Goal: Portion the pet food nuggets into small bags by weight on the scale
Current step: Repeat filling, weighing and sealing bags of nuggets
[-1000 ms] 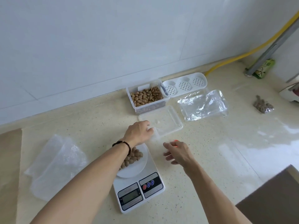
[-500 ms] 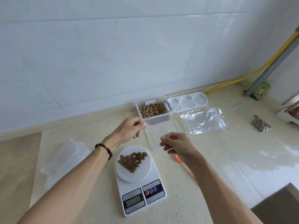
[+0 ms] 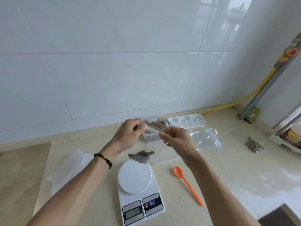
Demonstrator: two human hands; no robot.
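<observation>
Both hands, left (image 3: 128,136) and right (image 3: 176,138), pinch a small bag (image 3: 143,156) above the scale (image 3: 140,191), hiding the nugget tub (image 3: 156,128); orange spoon (image 3: 187,183) beside.

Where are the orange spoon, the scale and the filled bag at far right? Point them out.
orange spoon (image 3: 178,171): head view, on its bowl.
scale (image 3: 134,176): head view, middle of the round white platform.
filled bag (image 3: 254,145): head view, middle of the nugget-filled bag.
</observation>
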